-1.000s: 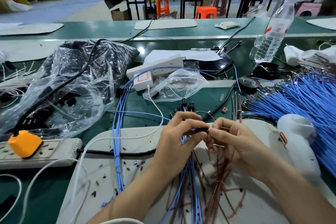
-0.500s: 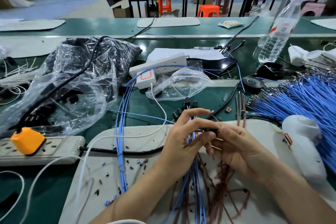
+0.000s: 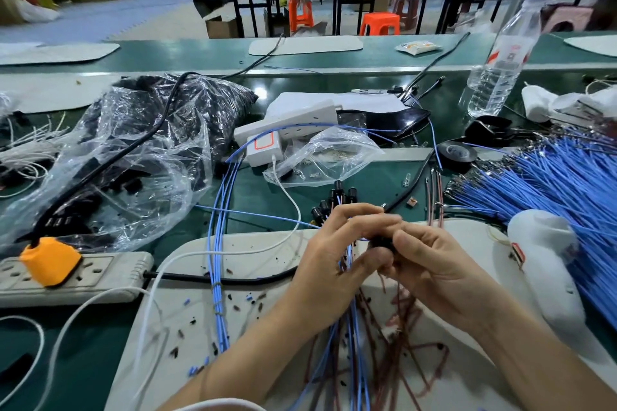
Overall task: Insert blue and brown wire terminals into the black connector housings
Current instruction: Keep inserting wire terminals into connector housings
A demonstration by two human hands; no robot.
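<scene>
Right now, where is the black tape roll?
Head view, right of centre: the black tape roll lies between the clear bag and the blue wire pile.

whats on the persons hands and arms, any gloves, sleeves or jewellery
The left hand and right hand are bare: no gloves, rings or watch in view, and no sleeves reach the wrists. A white cloth edge shows at the bottom by the left arm, perhaps a sleeve.
</scene>
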